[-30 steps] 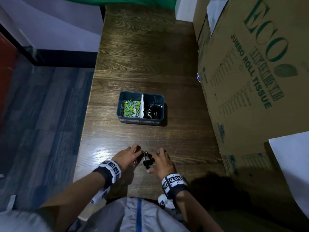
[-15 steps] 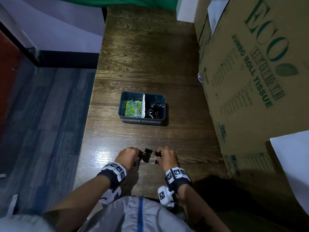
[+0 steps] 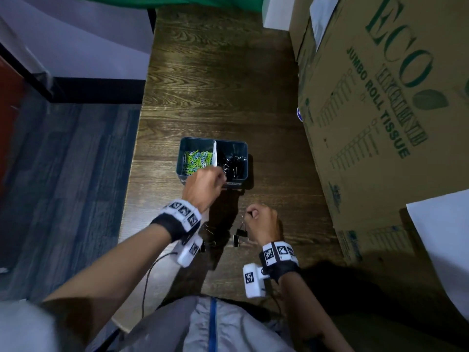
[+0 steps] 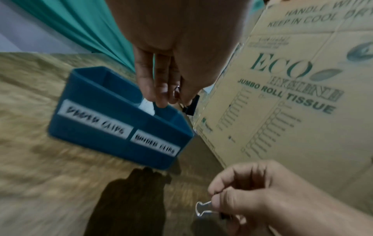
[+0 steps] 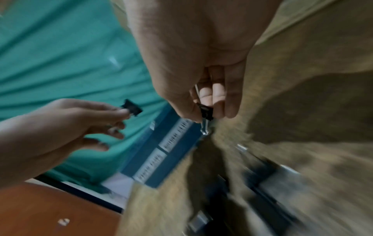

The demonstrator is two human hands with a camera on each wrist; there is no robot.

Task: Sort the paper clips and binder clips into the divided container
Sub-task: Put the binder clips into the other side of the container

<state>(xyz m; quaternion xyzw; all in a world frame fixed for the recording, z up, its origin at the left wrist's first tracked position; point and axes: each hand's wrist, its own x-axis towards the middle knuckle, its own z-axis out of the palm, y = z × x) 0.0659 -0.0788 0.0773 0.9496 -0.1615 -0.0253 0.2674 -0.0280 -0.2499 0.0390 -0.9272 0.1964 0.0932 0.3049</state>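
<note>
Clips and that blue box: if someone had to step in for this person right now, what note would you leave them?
Left hand: pinches a black binder clip, at the near edge of the box.
Right hand: pinches a second binder clip by its wire handle, above the table.
Box: coloured paper clips in the left compartment, black binder clips in the right.
Left to do: drop both held clips in the right compartment, then gather the loose clips on the table near the wrists.

Dim light, hard shadows, wrist views motion-blurred, edges warped.
</note>
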